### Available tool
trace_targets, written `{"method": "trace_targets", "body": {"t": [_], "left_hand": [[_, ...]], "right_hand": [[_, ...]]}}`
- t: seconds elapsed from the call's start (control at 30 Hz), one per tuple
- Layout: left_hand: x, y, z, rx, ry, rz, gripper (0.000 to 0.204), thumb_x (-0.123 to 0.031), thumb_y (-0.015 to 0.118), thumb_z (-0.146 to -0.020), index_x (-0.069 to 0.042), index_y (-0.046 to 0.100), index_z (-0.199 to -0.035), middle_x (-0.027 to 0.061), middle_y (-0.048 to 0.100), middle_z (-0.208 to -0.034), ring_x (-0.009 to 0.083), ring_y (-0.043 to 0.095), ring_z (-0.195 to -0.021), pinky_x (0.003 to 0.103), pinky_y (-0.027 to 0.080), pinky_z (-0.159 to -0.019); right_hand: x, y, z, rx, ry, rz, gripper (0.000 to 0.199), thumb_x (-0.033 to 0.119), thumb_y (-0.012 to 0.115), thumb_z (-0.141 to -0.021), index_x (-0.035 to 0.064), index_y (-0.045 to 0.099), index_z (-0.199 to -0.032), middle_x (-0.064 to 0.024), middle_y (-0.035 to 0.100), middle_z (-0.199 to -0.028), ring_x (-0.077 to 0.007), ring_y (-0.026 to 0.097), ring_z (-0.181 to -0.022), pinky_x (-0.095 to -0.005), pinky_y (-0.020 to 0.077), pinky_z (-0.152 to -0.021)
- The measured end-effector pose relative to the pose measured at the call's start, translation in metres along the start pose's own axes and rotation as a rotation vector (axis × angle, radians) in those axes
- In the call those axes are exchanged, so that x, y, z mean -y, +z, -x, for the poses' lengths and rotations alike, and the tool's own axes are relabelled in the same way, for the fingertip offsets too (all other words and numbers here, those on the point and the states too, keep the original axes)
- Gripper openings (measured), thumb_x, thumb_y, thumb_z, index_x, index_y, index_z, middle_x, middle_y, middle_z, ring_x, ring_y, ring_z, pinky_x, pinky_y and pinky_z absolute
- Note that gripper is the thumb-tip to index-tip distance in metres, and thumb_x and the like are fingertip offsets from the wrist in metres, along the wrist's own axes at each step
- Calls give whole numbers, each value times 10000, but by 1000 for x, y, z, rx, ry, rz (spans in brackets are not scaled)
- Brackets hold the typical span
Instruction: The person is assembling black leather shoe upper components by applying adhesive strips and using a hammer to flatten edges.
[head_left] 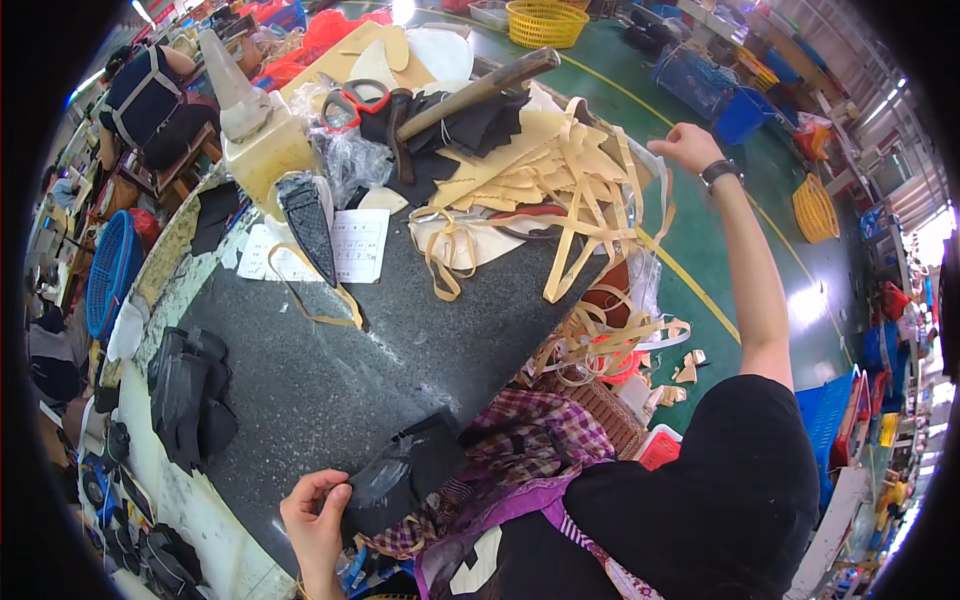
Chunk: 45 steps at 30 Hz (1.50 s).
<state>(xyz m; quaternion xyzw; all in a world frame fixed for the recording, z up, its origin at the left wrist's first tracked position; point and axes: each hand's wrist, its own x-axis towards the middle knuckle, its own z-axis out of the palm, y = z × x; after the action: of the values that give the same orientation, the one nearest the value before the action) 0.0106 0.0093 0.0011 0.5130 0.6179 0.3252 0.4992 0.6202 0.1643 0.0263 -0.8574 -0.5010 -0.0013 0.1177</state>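
At a dark-topped worktable (300,400), tan strips (535,182) lie heaped at the far right; a black piece (405,482) sits at the near edge, pinched between thumb and fingers of the left hand (316,515); the right hand (690,150), raised off the right side, has curled fingers, their grip unclear.

A white paper form (362,240), laid out in ruled rows and columns, bears small dark printing and what look like a few larger marks along a lower row. It lies on the dark worktop (330,400), partly covered by a dark, textured, tapering piece (306,225); its characters are too small to read reliably.
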Motion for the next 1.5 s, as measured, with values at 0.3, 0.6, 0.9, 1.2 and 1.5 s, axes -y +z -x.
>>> {"method": "trace_targets", "body": {"t": [0.3, 0.6, 0.9, 1.2, 1.5], "left_hand": [[18, -6, 3, -122, 86, -11, 117, -7, 655, -819, 25, 652, -931, 38, 669, -844, 79, 604, -780, 209, 473, -712], [15, -17, -1, -295, 486, -420, 165, -36, 649, -819, -16, 640, -982, 86, 645, -1027, 182, 607, -941, 271, 474, -793], [-1, -20, 16, 84, 431, -130, 532, -193, 793, -724, -22, 540, -1160, 71, 638, -1015, 139, 601, -881, 281, 478, -781], [6, -19, 4, 65, 563, -218, 218, -31, 707, -771, -19, 642, -979, 89, 665, -837, 181, 647, -676, 262, 500, -608], [35, -23, 30, -108, 1016, -837, 242, -118, 679, -737, -26, 653, -960, 86, 624, -961, 225, 606, -844, 321, 516, -682]], "right_hand": [[-32, 58, 34, -132, 41, -735, 186, 219, 700, -810, 46, 679, -874, 40, 577, -710, -71, 499, -645, -233, 397, -585], [154, -58, 115, 126, -624, -1022, 284, 271, 504, -963, 34, 566, -1107, -27, 604, -953, -115, 578, -920, -206, 437, -744], [323, 27, 256, 1659, -310, -1292, 174, -26, 572, -868, 73, 429, -869, -191, 651, -961, -198, 639, -930, -285, 513, -778], [325, 22, 282, 729, -1337, -645, 296, 34, 704, -750, 27, 610, -1031, -131, 624, -912, -272, 638, -763, -321, 512, -633], [341, 33, 276, 1141, -862, -538, 92, 65, 632, -826, -22, 649, -850, -118, 618, -647, -161, 645, -544, -266, 491, -511]]}}
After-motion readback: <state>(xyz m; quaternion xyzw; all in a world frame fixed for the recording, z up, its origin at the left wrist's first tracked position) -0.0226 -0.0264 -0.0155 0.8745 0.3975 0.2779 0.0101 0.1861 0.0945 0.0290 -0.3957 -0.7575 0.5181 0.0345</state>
